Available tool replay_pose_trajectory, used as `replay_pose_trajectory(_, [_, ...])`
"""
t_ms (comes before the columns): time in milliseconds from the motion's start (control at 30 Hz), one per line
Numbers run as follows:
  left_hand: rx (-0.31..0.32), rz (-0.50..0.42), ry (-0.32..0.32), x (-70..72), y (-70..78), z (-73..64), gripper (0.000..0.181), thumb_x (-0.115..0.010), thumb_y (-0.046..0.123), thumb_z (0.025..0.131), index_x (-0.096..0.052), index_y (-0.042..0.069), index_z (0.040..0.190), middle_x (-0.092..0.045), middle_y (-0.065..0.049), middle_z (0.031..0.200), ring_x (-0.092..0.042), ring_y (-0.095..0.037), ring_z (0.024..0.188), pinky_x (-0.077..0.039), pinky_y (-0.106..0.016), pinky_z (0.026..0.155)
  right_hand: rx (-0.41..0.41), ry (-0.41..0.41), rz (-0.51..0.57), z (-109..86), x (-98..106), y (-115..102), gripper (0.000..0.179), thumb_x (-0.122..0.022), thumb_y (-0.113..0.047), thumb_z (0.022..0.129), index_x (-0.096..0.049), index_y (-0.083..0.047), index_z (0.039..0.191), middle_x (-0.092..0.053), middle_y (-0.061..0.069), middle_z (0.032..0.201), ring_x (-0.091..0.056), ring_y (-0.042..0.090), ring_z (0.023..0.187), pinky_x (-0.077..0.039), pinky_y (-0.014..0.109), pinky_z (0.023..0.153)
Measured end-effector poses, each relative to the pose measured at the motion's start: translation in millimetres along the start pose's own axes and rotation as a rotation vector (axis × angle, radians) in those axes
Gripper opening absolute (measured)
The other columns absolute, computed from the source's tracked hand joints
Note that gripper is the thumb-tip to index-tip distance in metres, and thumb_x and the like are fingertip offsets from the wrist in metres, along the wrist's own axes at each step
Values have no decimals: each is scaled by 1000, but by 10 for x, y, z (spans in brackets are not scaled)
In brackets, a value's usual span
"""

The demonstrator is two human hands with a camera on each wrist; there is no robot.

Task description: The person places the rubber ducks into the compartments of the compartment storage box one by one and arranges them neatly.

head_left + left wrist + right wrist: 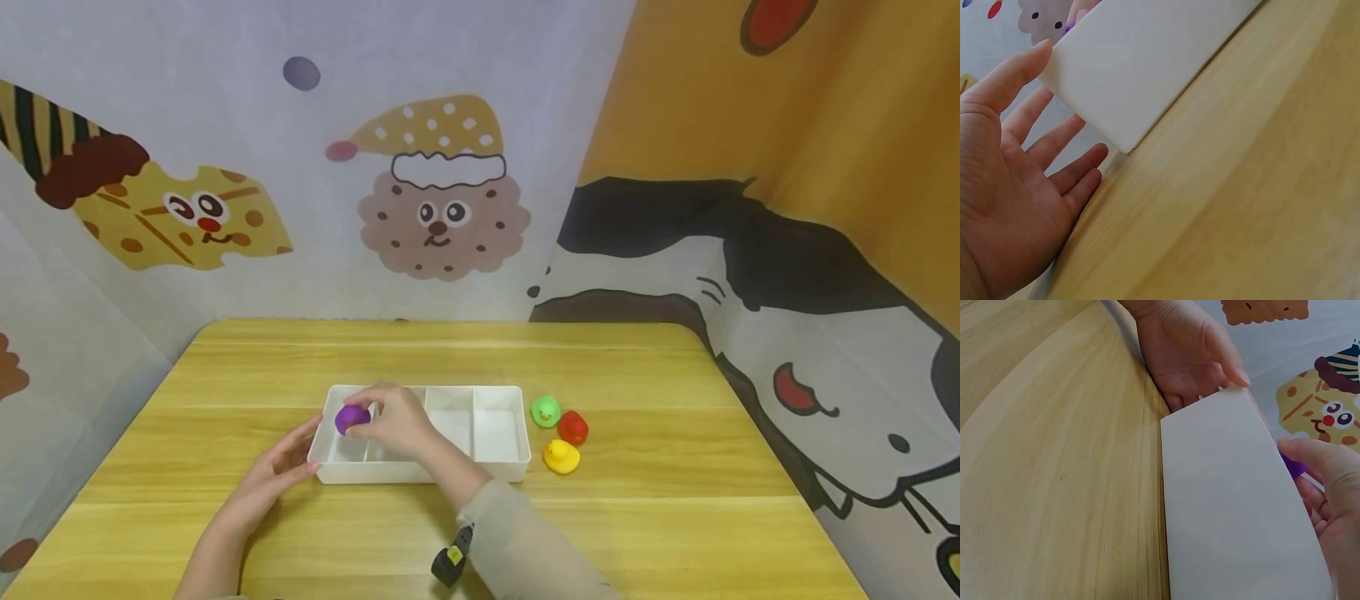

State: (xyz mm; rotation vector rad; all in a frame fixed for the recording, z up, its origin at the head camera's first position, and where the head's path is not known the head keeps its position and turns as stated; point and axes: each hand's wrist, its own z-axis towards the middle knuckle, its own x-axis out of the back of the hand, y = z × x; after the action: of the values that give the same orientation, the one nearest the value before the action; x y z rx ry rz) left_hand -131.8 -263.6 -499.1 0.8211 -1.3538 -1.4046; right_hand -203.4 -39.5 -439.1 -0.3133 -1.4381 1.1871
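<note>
In the head view, my right hand (397,419) pinches a purple toy duck (351,419) between thumb and fingers, over the leftmost compartment of a white divided tray (420,472). The fingers hide part of the duck, and whether it touches the tray floor I cannot tell. At the tray's left end is my left hand (270,477). The left wrist view shows that hand (1019,181) with fingers spread and fairly straight, its thumb touching the tray's corner (1122,81). Only a bit of purple duck (1293,465) shows behind the tray wall in the right wrist view.
Right of the tray, a green toy duck (546,412), a red toy duck (573,427) and a yellow toy duck (562,457) sit close together on the wooden table (637,517). A curtain with cartoon prints (442,225) hangs behind the table's far edge.
</note>
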Motion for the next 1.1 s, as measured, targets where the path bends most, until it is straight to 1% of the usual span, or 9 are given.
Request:
replay_pose_trajectory(100, [5, 6, 1, 0, 2, 0, 59, -50, -1, 96, -26, 1, 150, -29, -35, 145, -44, -4, 123, -39, -20, 92, -1, -5, -28, 17, -24, -1, 40, -86, -18, 71, -74, -17, 108, -62, -14, 87, -56, 8, 77, -44, 16, 64])
replay_pose_trajectory(200, [7, 7, -1, -3, 5, -1, 59, -50, 0, 96, -26, 2, 150, -29, -35, 145, -45, -3, 122, -39, -21, 92, -16, -10, -53, 34, -49, -5, 39, -87, -19, 70, -74, -16, 107, -62, -14, 87, -59, 10, 84, -44, 15, 68])
replay_pose_trajectory(333, [-1, 0, -8, -14, 6, 5, 59, -50, -1, 96, -26, 1, 149, -30, -35, 144, -45, -5, 123, -40, -21, 93, -75, -9, -80, 38, -66, -17, 37, -87, -19, 69, -74, -18, 104, -61, -15, 87, -59, 10, 90, -42, 17, 74])
replay_pose_trajectory(433, [-6, -3, -7, -21, 1, 10, 58, -50, -1, 96, -25, -1, 149, -31, -35, 143, -46, -6, 123, -40, -22, 93, -110, 0, -105, 42, -73, -18, 37, -87, -19, 68, -75, -21, 103, -61, -16, 85, -58, 7, 87, -42, 18, 75])
replay_pose_trajectory(567, [0, 2, 3, -21, -6, 8, 59, -51, -1, 95, -26, -2, 148, -32, -35, 143, -46, -6, 122, -39, -20, 93, -126, 4, -128, 54, -93, -10, 37, -88, -20, 67, -75, -22, 101, -62, -16, 83, -56, 3, 83, -41, 18, 73])
replay_pose_trajectory(767, [0, 4, 1, -10, -18, 8, 59, -51, -1, 95, -26, -1, 149, -30, -35, 144, -44, -4, 124, -39, -19, 93, -157, -14, -97, 73, -146, -10, 35, -89, -20, 65, -74, -22, 97, -64, -15, 82, -56, 2, 81, -41, 19, 72])
replay_pose_trajectory(867, [-8, -2, -1, -11, -22, 11, 59, -51, -2, 95, -26, -2, 148, -29, -36, 144, -44, -5, 124, -38, -19, 94, -182, -23, -102, 81, -165, -16, 35, -89, -20, 64, -74, -23, 95, -64, -16, 81, -55, 1, 79, -41, 19, 71])
replay_pose_trajectory(1100, [-9, -3, 9, -10, 3, -1, 59, -51, -3, 95, -26, -5, 147, -28, -38, 143, -44, -3, 123, -38, -18, 93, -201, -55, -176, 127, -215, -17, 36, -91, -22, 62, -74, -25, 94, -63, -17, 79, -53, 0, 75, -41, 17, 68])
